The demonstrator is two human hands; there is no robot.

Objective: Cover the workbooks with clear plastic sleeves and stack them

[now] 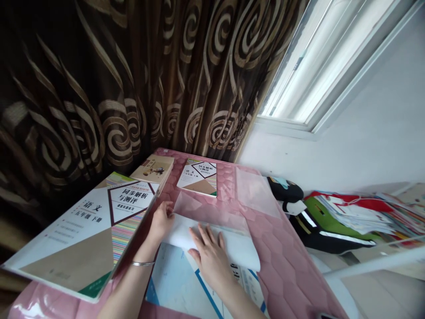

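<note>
A light-blue book [181,279] lies in front of me, with a white folded-back page or flap [244,248] across its far part. From under the flap a clear plastic book cover [195,206] spreads out on the far side. My left hand [161,221], with a silver bangle on its wrist, has its fingers curled and pinched at the left corner where cover and flap meet. My right hand [212,254] rests on the flap, palm down, fingers spread. Part of the book is hidden under both arms.
A stack of large workbooks [89,226] stands at the left, with tan books [154,168] behind. A smaller workbook [199,177] and another clear sheet [252,188] lie on the pink padded table cover [282,248]. Bags and papers [332,221] are at the right, a curtain [186,79] behind.
</note>
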